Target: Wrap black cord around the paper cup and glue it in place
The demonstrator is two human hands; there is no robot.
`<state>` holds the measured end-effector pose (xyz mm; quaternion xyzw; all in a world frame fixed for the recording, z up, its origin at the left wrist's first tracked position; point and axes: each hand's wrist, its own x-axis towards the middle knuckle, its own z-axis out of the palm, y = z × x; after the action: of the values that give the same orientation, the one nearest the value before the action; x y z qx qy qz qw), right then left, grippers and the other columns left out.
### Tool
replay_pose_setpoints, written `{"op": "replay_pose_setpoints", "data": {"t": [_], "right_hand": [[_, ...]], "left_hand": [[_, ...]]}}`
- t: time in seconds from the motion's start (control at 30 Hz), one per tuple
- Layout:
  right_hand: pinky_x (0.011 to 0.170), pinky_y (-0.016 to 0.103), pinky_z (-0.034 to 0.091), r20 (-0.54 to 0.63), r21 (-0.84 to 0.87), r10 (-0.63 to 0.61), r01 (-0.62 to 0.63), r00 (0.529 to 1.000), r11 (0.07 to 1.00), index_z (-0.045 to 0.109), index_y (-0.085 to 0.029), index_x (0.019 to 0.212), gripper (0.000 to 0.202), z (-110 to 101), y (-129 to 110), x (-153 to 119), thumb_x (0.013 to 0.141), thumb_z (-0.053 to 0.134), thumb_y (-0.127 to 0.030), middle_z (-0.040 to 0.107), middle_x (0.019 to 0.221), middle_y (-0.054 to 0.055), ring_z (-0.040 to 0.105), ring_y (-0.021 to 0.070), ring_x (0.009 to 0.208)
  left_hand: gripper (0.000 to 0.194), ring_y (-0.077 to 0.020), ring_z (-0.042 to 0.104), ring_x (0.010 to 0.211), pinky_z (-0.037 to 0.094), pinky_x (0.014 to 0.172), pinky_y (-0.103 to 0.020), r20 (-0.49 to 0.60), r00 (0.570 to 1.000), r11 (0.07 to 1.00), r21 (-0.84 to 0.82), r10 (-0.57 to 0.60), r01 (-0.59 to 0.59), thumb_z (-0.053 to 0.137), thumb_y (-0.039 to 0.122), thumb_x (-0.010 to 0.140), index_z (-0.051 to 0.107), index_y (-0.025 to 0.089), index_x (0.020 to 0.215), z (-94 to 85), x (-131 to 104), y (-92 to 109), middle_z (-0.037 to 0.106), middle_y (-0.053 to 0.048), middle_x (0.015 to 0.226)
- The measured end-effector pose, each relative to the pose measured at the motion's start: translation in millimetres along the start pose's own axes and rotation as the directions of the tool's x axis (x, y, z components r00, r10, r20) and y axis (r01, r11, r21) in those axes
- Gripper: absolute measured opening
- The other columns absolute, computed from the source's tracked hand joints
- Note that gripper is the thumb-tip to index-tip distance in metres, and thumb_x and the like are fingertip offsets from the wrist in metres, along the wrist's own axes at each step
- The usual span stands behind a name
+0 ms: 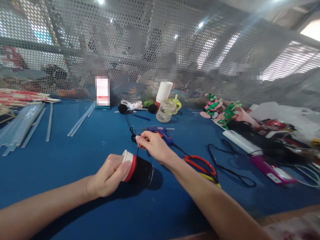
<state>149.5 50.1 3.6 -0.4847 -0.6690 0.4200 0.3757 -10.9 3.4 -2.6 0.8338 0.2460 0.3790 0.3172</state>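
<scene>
My left hand is wrapped round the rim end of a paper cup, which is tilted on its side. The cup is white at the rim, then has a red band, and the rest is covered in black. My right hand pinches a strand of black yarn that runs taut down to the cup's side. Slack yarn leads from behind my right fingers back to a black yarn ball. Just beyond the right hand lies a blue glue gun, partly hidden by the hand.
Scissors with red and yellow handles lie under my right forearm. Glue sticks are spread at left. A lit phone, a clear jar and stacked paper cups stand at the back. A power strip and green-pink crafts are at right.
</scene>
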Motion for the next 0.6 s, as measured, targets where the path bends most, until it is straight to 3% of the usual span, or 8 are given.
{"op": "replay_pose_setpoints", "data": {"t": [0.33, 0.47, 0.6], "right_hand": [[0.049, 0.021, 0.036, -0.172, 0.099, -0.101, 0.119, 0.98, 0.988, 0.046, -0.017, 0.06, 0.021, -10.3, -3.2, 2.2, 0.074, 0.049, -0.033, 0.051, 0.053, -0.002, 0.046, 0.0077, 0.048], [0.05, 0.022, 0.037, -0.135, 0.033, -0.099, 0.104, 0.986, 0.994, 0.047, -0.017, 0.061, 0.022, -9.6, -0.5, 3.1, 0.075, 0.048, -0.033, 0.052, 0.053, -0.002, 0.047, 0.0086, 0.049], [0.05, 0.022, 0.037, -0.072, -0.037, -0.072, 0.069, 0.995, 0.997, 0.046, -0.017, 0.061, 0.021, -5.3, 0.8, 2.6, 0.075, 0.047, -0.032, 0.052, 0.053, -0.002, 0.047, 0.0087, 0.049]], "left_hand": [[0.035, -0.0069, 0.025, 0.042, 0.024, 0.044, -0.023, 0.006, 0.996, 0.995, 0.035, -0.09, 0.09, 0.024, 0.019, 0.084, 0.024, 0.018, 0.049, 0.0, 3.3, -3.2, 0.029, 0.004, 0.044], [0.035, -0.0068, 0.025, 0.041, 0.023, 0.043, -0.023, 0.01, 0.998, 0.997, 0.038, -0.07, 0.069, 0.024, 0.018, 0.084, 0.024, 0.018, 0.049, 0.3, 3.0, -4.7, 0.029, 0.004, 0.044], [0.034, -0.0071, 0.026, 0.041, 0.023, 0.044, -0.023, 0.019, 0.999, 0.998, 0.044, 0.049, -0.049, 0.026, 0.014, 0.082, 0.025, 0.017, 0.049, 0.2, 2.4, -5.0, 0.03, 0.004, 0.043]]}}
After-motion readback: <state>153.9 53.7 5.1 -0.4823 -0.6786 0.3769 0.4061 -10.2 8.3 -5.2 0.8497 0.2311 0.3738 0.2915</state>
